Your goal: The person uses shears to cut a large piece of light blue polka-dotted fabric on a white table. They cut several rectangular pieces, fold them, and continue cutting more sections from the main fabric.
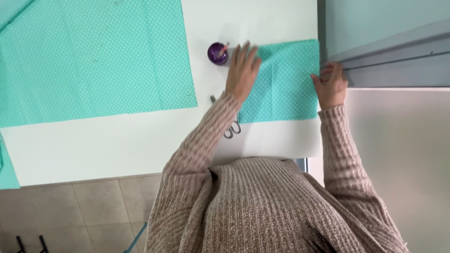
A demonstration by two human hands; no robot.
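Teal cloth, small piece (286, 89): dotted fabric lying flat on the white table (140, 145), reaching the table's right edge; a fold line runs down it near the left hand
Left hand (242, 70): laid flat on the small piece's left part, fingers spread apart and pressing down, clamped on nothing
Right hand (331, 83): at the small piece's right edge, fingers curled together and pinching the cloth's border where it meets the table edge
Purple cup (217, 53): small round container just left of the small piece's upper left corner, close beside the left hand's fingertips; a thin pinkish stick stands in it; no label can be made out
Scissors (232, 127): grey metal pair lying just left of the small piece's lower left corner, mostly hidden beneath the left forearm, handles showing
Large teal cloth (93, 56): same dotted fabric, spread well to the left of the small piece, with bare white table between them
Sleeves (206, 136): beige ribbed knit, covering both arms to the wrists
Floor (93, 206): beige tiles, far below and left of the small piece
Grey ledge (389, 61): just right of the small piece, beyond the table edge
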